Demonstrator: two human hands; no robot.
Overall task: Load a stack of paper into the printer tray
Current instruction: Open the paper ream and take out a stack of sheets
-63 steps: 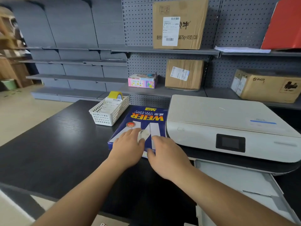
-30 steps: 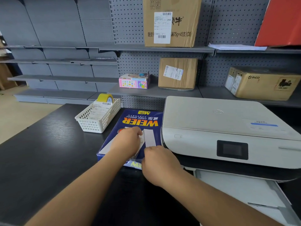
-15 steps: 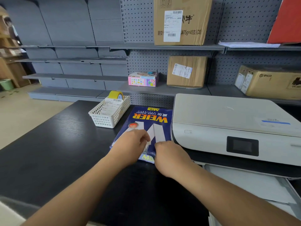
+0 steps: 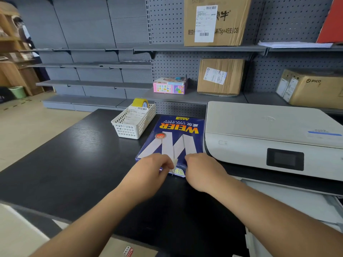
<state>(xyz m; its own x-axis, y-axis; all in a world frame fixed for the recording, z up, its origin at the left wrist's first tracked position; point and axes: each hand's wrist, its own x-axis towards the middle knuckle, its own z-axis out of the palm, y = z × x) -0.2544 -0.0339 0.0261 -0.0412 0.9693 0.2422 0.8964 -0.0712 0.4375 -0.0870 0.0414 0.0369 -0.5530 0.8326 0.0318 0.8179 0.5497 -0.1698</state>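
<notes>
While both hands pinch its wrapper, the ream [image 4: 171, 140] lies flat.
Left hand [image 4: 151, 168] and right hand [image 4: 201, 169] grip the near edge; printer [image 4: 269, 138] just right.

1. Two bare forearms reach forward from the bottom edge, converging toward the middle.
2. The left hand [image 4: 150, 168] is knuckles up, fingers curled under, thumb and fingertips pinched together.
3. The right hand [image 4: 203, 170] mirrors it, fingers curled down, close beside the left without touching.
</notes>
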